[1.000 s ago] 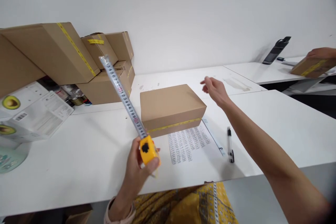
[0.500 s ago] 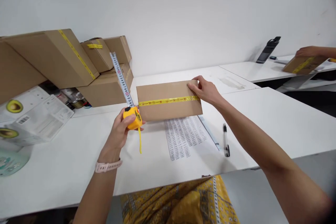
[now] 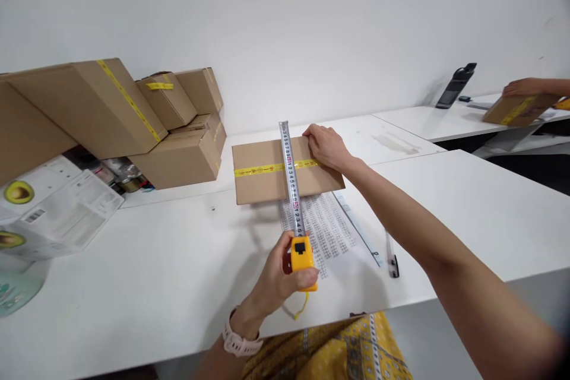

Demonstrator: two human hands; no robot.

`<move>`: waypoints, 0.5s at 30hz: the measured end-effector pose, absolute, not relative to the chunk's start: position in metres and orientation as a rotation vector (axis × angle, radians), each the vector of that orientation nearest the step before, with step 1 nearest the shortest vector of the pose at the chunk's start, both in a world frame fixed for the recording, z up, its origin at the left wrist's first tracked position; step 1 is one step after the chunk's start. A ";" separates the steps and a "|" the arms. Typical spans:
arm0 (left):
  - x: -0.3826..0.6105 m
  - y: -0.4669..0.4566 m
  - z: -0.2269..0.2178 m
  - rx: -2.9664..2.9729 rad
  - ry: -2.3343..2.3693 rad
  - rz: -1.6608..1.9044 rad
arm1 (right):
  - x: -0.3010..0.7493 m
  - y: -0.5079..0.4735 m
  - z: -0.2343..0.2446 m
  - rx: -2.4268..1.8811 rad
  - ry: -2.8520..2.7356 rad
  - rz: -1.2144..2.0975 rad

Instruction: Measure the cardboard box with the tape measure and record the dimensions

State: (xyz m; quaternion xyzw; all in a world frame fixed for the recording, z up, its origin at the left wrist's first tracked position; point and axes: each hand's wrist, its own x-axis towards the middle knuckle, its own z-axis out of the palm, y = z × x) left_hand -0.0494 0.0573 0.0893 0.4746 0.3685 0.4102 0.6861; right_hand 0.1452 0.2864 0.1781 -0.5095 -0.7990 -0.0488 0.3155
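My left hand (image 3: pixel 278 279) is wrapped round a yellow tape measure (image 3: pixel 303 258). Its metal blade (image 3: pixel 290 175) sticks out away from me and crosses over the face of a flat cardboard box (image 3: pixel 260 187), its tip reaching past the box's far edge. A strip of yellow printed tape runs along that box. My right hand (image 3: pixel 328 147) grips the box by its upper right edge, with the thumb hidden from view. Under the box and the tape measure lies a printed sheet (image 3: pixel 336 231) with rows of small figures. To its right is a pen (image 3: pixel 392 258).
Several cardboard boxes (image 3: pixel 178 160) are stacked on the left against the wall. In front of them sits a white box with avocado pictures (image 3: pixel 66 208). A dark bottle (image 3: pixel 456 86) stands at the back right. Beyond, another person's hand (image 3: pixel 525 86) holds a cardboard box (image 3: pixel 512 111).
My left hand has swung right and nearer to me, bringing the tape measure's blade across the box. My right hand has slid left along the box's upper edge.
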 end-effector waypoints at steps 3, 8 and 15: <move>-0.041 0.058 0.078 1.009 0.814 0.912 | 0.143 0.289 0.173 -1.314 -2.110 -0.187; -0.036 0.054 0.073 0.981 0.804 0.900 | 0.144 0.288 0.172 -1.262 -2.173 -0.239; -0.032 0.051 0.069 0.926 0.790 0.893 | 0.145 0.295 0.169 -1.184 -2.221 -0.334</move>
